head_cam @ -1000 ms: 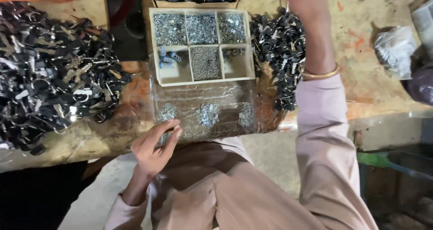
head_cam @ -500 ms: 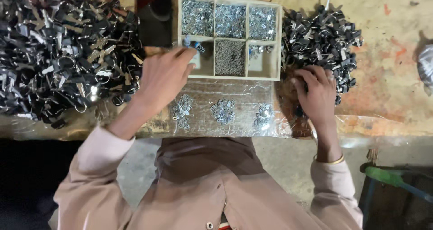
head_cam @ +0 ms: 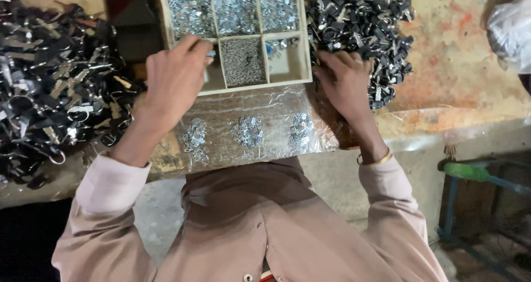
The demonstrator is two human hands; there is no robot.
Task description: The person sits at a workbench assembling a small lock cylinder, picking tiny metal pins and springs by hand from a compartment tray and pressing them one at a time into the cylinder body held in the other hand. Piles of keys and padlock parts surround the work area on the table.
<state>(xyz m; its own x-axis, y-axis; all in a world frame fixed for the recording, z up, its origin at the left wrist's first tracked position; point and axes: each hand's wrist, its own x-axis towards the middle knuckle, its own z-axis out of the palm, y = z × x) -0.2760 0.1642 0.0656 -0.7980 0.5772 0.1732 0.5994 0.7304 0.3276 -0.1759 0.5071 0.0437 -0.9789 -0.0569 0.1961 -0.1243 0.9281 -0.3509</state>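
My left hand (head_cam: pixel 174 77) is over the lower-left cell of the compartment tray (head_cam: pixel 305 50), fingers curled and pinched together at the cell's upper edge as if closing on a small metal fitting, though what sits between the fingertips is too small for me to tell; my right hand (head_cam: pixel 345 83) lies at the near edge of the pile of black parts (head_cam: pixel 359 22) just right of the tray, fingers bent down into the pile, and I cannot tell whether it has anything gripped; the tray's three upper cells hold bright silver bits, the lower middle cell holds finer grey pieces, the lower right cell is nearly bare; just in front of the tray a clear plastic sheet (head_cam: pixel 260 108) covers the bench edge with three small heaps of silver pieces (head_cam: pixel 248 131) on it; a far bigger heap of dark metal parts (head_cam: pixel 50 88) spreads to the left, and a crumpled plastic bag (head_cam: pixel 509 30) lies far right; I judge this to be the picking step, one small fitting and one black part being fetched at once; the next move calls for a clean single-piece pinch on each side and bringing both together over the sheet.
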